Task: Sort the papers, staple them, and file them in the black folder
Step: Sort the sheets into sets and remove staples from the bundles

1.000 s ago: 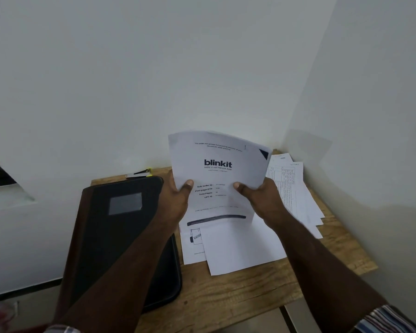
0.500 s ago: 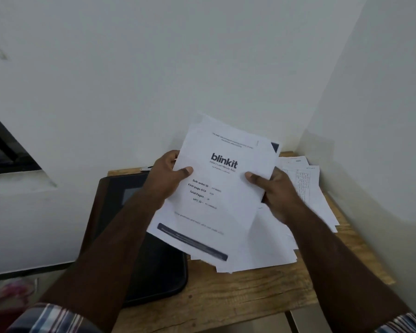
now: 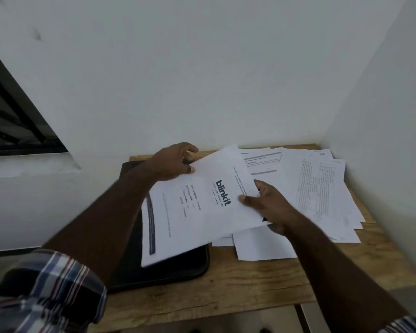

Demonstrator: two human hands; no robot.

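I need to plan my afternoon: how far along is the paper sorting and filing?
Early. Nothing looks stapled or filed: the black folder lies closed on the wooden table. In hand: the left hand and right hand hold the blinkit sheet over it. Left: the loose papers spread at right, stapling, filing.

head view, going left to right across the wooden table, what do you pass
Black zip folder → printed white blinkit sheet held in both hands → loose spread of white printed papers by the right wall.
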